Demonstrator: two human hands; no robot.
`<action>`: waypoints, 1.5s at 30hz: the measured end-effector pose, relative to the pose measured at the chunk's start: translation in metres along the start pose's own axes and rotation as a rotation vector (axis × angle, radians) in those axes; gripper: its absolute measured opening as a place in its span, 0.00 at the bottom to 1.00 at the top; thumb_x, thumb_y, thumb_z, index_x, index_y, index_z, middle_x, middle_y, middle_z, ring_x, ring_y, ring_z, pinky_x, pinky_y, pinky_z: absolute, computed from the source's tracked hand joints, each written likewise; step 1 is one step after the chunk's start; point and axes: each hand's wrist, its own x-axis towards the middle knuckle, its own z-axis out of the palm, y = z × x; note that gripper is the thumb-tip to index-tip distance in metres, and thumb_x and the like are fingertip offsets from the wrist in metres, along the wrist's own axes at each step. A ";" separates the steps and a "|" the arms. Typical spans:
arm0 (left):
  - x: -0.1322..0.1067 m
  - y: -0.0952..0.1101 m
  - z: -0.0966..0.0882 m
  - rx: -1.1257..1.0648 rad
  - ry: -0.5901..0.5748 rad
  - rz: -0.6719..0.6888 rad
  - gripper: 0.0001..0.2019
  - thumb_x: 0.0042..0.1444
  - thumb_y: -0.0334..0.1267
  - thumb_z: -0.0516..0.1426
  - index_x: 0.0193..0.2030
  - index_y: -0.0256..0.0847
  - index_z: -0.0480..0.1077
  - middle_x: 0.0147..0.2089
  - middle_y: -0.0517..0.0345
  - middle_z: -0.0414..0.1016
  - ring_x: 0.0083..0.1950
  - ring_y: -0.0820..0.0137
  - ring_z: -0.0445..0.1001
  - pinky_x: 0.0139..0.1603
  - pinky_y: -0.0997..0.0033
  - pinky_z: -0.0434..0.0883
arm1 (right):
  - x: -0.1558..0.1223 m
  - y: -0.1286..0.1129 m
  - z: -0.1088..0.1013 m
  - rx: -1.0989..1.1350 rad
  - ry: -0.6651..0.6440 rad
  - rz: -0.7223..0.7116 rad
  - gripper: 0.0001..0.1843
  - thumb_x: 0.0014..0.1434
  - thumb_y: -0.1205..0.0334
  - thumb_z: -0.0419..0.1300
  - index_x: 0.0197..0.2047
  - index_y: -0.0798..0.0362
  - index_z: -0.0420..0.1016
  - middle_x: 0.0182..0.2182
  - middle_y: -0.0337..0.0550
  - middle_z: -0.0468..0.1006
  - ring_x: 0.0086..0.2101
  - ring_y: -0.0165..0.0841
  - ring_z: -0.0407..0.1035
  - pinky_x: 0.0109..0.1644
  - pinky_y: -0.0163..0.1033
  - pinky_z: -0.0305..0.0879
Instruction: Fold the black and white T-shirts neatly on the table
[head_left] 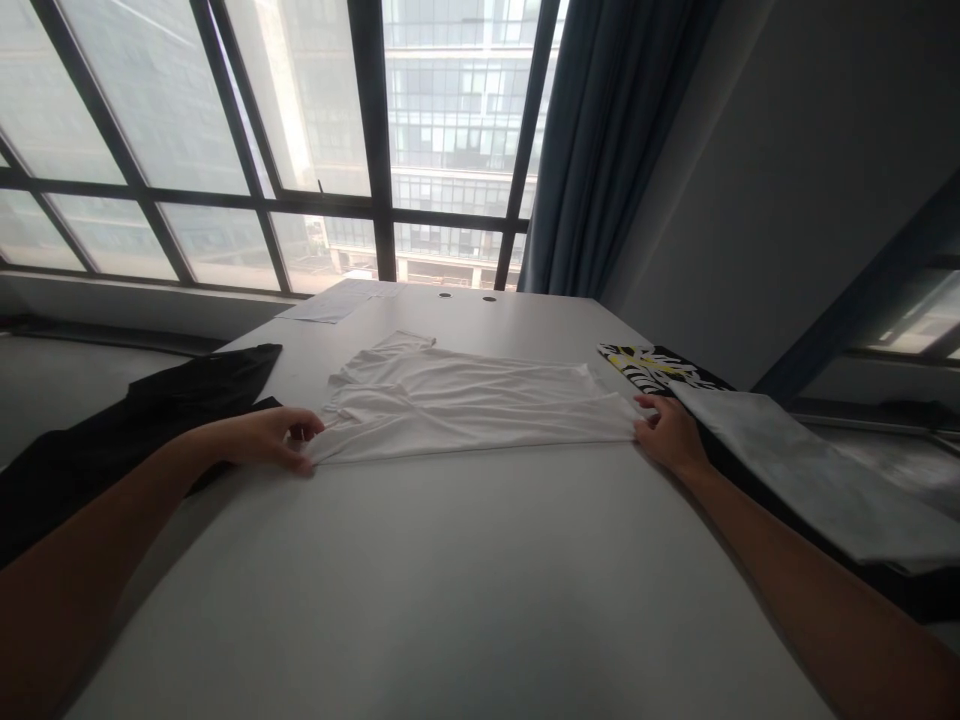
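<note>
A white T-shirt point(480, 405) lies sideways across the white table point(465, 570), spread out with long creases running along it. A sleeve sticks out at its far left. My left hand point(281, 438) pinches the near left corner of the shirt between thumb and fingers. At the opposite end, my right hand point(670, 432) is closed on the near right corner. The near edge of the cloth runs almost straight between the two hands, at table level.
Black clothing point(187, 395) lies over the left table edge. On the right edge are a black garment with a white and yellow print point(652, 368) and a pale grey cloth point(810, 470). Paper sheets point(337, 300) lie at the far left, before windows and a blue curtain point(600, 140).
</note>
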 end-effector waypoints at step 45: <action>0.016 -0.003 0.013 -0.114 0.171 -0.037 0.26 0.45 0.50 0.60 0.49 0.38 0.78 0.33 0.57 0.79 0.35 0.64 0.77 0.36 0.70 0.69 | 0.054 -0.351 0.139 0.368 -0.448 -0.390 0.15 0.60 0.71 0.62 0.49 0.52 0.80 0.42 0.44 0.83 0.43 0.35 0.76 0.53 0.38 0.68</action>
